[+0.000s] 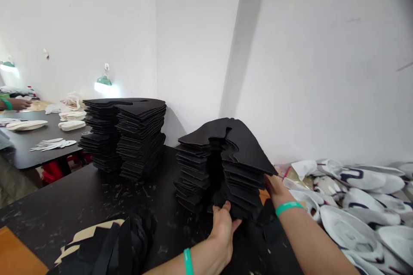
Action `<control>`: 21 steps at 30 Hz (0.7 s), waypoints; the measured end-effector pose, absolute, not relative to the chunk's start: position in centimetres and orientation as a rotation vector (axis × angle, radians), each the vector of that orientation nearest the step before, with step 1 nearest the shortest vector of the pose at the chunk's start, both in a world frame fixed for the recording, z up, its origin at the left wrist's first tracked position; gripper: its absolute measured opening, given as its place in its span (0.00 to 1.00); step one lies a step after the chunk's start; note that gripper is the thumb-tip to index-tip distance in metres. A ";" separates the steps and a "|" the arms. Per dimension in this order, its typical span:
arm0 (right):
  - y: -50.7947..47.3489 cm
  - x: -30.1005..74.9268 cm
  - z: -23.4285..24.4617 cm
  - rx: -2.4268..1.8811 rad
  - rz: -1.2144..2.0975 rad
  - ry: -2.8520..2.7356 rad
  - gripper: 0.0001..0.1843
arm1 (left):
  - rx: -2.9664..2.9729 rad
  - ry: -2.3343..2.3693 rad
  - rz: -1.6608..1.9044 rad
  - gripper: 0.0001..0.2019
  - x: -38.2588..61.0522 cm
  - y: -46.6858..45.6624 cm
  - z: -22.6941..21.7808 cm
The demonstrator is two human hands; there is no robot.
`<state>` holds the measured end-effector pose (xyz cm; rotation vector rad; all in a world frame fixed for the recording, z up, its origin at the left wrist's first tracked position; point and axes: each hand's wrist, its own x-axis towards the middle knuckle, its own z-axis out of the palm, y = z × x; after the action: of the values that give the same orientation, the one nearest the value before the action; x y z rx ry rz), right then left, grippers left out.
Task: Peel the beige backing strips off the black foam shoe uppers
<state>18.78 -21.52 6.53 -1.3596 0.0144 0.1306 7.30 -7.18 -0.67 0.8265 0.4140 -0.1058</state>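
A tall stack of black U-shaped shoe-upper pieces (245,142) stands on the dark table before me, leaning slightly, its layers uneven. My left hand (222,227) is closed at the lower front of this stack, thumb on top of a small black flap and the other fingers partly under it. Against the stack's right side, my right hand (274,189) grips the edge of the layers; most of its fingers are hidden behind the pieces. To the left rises a second, taller stack of similar black pieces (142,137), with neither hand on it.
Black and cream pieces (112,245) lie in a heap at the front left, near an orange sheet (17,253). White shoe uppers (351,223) pile up on the right. Beyond, another table (29,154) holds white pieces, and a co-worker's hand (19,104) shows there.
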 end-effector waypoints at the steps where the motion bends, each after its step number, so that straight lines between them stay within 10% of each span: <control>1: -21.7 18.9 7.7 -1.362 0.126 0.001 0.26 | 0.819 0.423 -0.109 0.20 7.6 -7.6 -0.9; 21: -19.7 14.9 16.0 -2.239 -0.628 -0.090 0.30 | 1.536 -0.137 -0.256 0.08 -7.4 -0.3 1.4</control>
<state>14.93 -19.66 16.04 -2.2387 -0.0898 -0.6282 -7.42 -0.32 1.37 1.5365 -0.1367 -0.2560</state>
